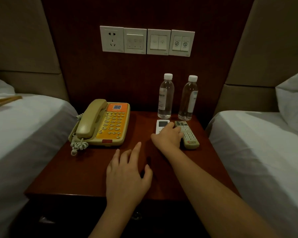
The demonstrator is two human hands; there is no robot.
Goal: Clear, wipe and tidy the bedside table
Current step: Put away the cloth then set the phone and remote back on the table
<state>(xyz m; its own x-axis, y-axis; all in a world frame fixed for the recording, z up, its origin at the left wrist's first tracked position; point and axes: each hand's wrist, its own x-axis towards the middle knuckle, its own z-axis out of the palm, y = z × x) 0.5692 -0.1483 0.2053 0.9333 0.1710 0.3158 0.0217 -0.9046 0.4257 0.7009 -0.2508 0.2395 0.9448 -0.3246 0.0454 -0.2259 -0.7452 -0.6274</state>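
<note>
Grey-beige button-covered remote (187, 134): near right edge of dark red wooden tabletop (86, 170), long axis front to back.
White remote with small screen (162, 125): just left, parallel, mostly covered.
Right hand (168, 137): laid over both remotes, fingers curled; grip not clear.
Left hand (127, 176): fingers apart, empty, near front edge, farther from remotes.
Hidden: fingertips, white remote's lower half.

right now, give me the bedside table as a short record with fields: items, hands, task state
table: dark red wood, between two beds
phone: back left, handset on its cradle
bottles: two, capped, upright, back right
remotes: white one and grey one, side by side in front of the bottles
right hand: resting on both remotes
left hand: open, fingers spread over the bare middle
task state: nothing cleared yet, no cloth in view
</note>
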